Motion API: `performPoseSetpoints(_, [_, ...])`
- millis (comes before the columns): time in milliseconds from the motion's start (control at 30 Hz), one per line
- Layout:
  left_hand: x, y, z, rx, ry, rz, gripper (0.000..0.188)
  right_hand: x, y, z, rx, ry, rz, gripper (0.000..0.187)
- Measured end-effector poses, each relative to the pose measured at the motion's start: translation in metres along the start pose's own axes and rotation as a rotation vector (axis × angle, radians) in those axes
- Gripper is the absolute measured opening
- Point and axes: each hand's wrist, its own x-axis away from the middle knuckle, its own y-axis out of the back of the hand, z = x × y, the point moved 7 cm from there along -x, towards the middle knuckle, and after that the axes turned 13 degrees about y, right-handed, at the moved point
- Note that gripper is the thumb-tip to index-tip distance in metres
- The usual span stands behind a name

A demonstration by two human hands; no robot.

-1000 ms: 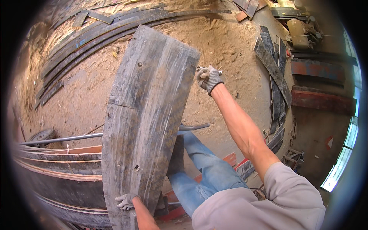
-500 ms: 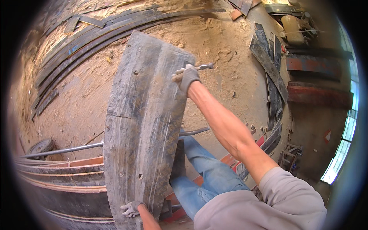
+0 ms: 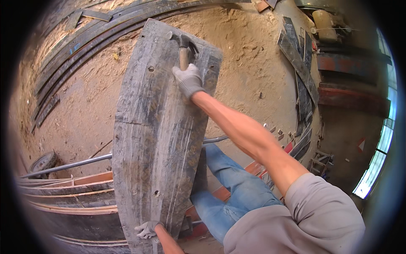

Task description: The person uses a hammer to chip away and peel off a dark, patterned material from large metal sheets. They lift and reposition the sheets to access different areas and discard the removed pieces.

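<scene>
A long, wide grey board (image 3: 156, 139), scuffed and pierced by a few small holes, lies lengthwise before me, with a crack across its left side. My right hand (image 3: 189, 79), in a grey knit glove, is closed around the wooden handle of a claw hammer (image 3: 182, 41). The hammer's dark head is over the far end of the board; whether it touches the surface I cannot tell. Near the board's close end, my gloved left hand (image 3: 146, 229) rests on the surface with its fingers apart.
A metal pipe (image 3: 67, 166) runs crosswise beneath the board. Stacked curved panels (image 3: 80, 220) stand at the lower left, near a tyre (image 3: 43, 164). Long dark planks (image 3: 101, 40) lie at the far left on sawdust-strewn ground (image 3: 241, 55). More planks (image 3: 298, 72) are piled at right.
My right hand has moved left from the board's right edge to over its far end, and the hammer has swung from pointing right to pointing away from me. My left hand stays put.
</scene>
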Motion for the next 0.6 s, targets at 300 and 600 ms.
performPoseSetpoints(300, [0.002,-0.003,-0.003,0.122,-0.004,-0.078,0.073,0.057,0.171,-0.07,-0.367,-0.168,0.268,0.052])
performPoseSetpoints(600, [0.008,0.007,-0.006,0.046,0.05,-0.039,0.07,-0.025,0.197,-0.011,0.549,0.386,0.435,0.036])
